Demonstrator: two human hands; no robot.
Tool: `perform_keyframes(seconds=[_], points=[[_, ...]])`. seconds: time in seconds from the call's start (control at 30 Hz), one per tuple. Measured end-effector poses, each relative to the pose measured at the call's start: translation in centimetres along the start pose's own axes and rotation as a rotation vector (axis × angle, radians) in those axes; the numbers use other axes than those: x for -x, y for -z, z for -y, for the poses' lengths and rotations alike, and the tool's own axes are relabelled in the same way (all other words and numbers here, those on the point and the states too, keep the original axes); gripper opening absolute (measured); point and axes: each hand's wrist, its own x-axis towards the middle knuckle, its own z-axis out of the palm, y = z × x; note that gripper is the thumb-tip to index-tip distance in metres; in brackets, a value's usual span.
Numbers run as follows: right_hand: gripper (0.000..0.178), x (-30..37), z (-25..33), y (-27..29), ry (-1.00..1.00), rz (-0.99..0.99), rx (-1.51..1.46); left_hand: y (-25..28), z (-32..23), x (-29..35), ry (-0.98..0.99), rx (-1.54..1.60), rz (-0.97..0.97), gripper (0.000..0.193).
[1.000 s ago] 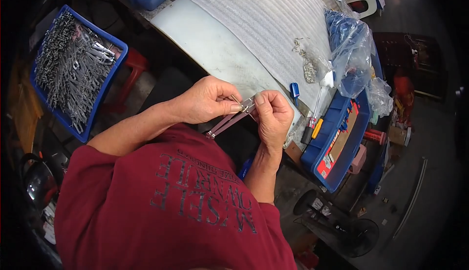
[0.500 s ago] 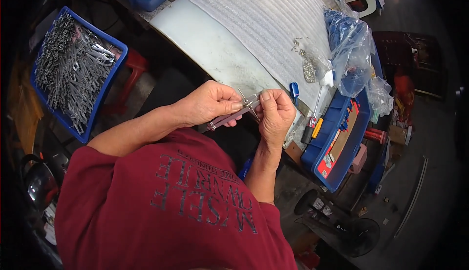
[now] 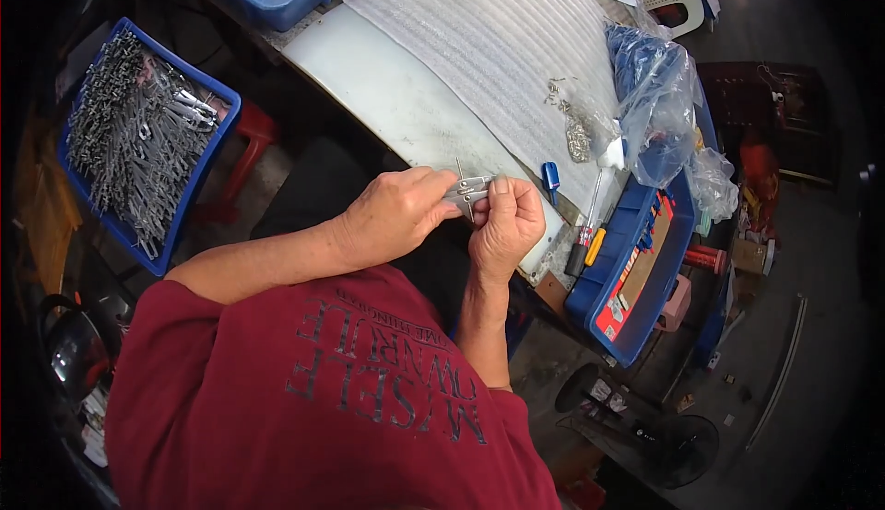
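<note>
Both hands hold a slim grey metal linkage [image 3: 470, 187] just off the near edge of the workbench. Two narrow bars and small round rivets show on it, and a thin pin sticks out crosswise at either side. My left hand [image 3: 396, 210] wraps round one end, its fingers closed and covering most of that part. My right hand [image 3: 507, 224] pinches the other end between thumb and bent fingers. Beyond the hands lies a small blue-handled tool [image 3: 551, 178] on the bench. The exact kind of the metal part cannot be made out.
At left a blue bin [image 3: 230, 118] holds many thin metal parts above a red stool [image 3: 244, 160]. Foam sheet [image 3: 479, 40] covers the workbench [image 3: 369, 67]; small metal fasteners [image 3: 578, 132] lie on it. A screwdriver [image 3: 590, 224], yellow-handled tool [image 3: 596, 245] and blue tray [image 3: 576, 302] are at right.
My left hand has turned and closed further over the linkage, hiding its long lower end. The linkage and my right hand have shifted slightly, with both hands still holding it.
</note>
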Motion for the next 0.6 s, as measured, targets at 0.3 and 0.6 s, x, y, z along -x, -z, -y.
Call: perform_keyframes(seconds=[0.3, 0.6], points=[[0.011, 0.4, 0.3, 0.0, -0.013, 0.029, 0.009, 0.7, 0.1, -0.1, -0.126, -0.329, 0.116, 0.025], [0.012, 0.0, 0.8, 1.5, -0.135, 0.27, 0.059, 1.5, 0.4, -0.4, -0.216, -0.367, 0.154, 0.025]])
